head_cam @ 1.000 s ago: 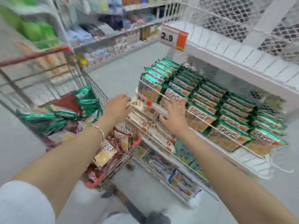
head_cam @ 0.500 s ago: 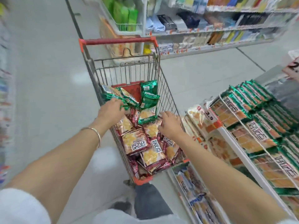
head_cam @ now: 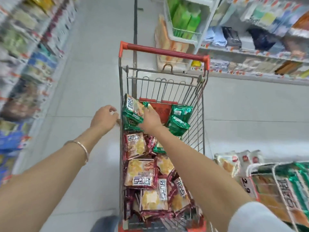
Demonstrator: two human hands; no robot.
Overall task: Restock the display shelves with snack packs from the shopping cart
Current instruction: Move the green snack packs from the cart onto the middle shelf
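Reaching into shopping cart (head_cam: 163, 51) with right hand (head_cam: 150, 118), fingers laid across leaning stack of green snack packs (head_cam: 131, 113) at far left of basket; gripping or merely touching, cannot tell. Holding left hand (head_cam: 104, 117) just outside cart's left wall, loosely curled, grasping nothing, level with same stack. More green packs (head_cam: 179, 121) just right of right hand. Nearer, beneath right forearm, heap of red snack packs (head_cam: 142, 173). Lower right, well apart from both hands, display shelf (head_cam: 274, 180) stocked with green packs, price tag (head_cam: 245, 185) reading 2.9.

Right hand (head_cam: 150, 118) on green snack packs (head_cam: 131, 114) in the shopping cart (head_cam: 164, 51) — left hand (head_cam: 104, 118) loose just outside it
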